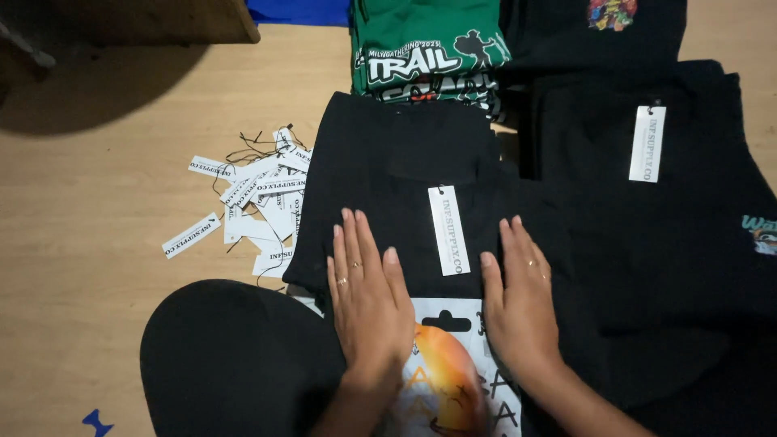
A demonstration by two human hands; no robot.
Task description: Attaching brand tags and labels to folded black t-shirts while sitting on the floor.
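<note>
Pressing down flat, we lay our left hand (368,295) and right hand (518,295) on the folded black shirt (388,170) on the floor, fingers straight and close together, gripping nothing. A white tag (448,230) hangs between them. Loose tags (251,198) lie nearby.

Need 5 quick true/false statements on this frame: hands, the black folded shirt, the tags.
1. Both hands lie flat on the folded black shirt. True: left hand and right hand rest palm down.
2. A white rectangular hang tag lies between the hands. True.
3. The pile of loose white paper tags lies right of the shirt. False: it is on the wooden floor to its left.
4. The green printed shirt is under the hands. False: it lies beyond the black one.
5. The right hand grips a tag. False: it holds nothing.
</note>
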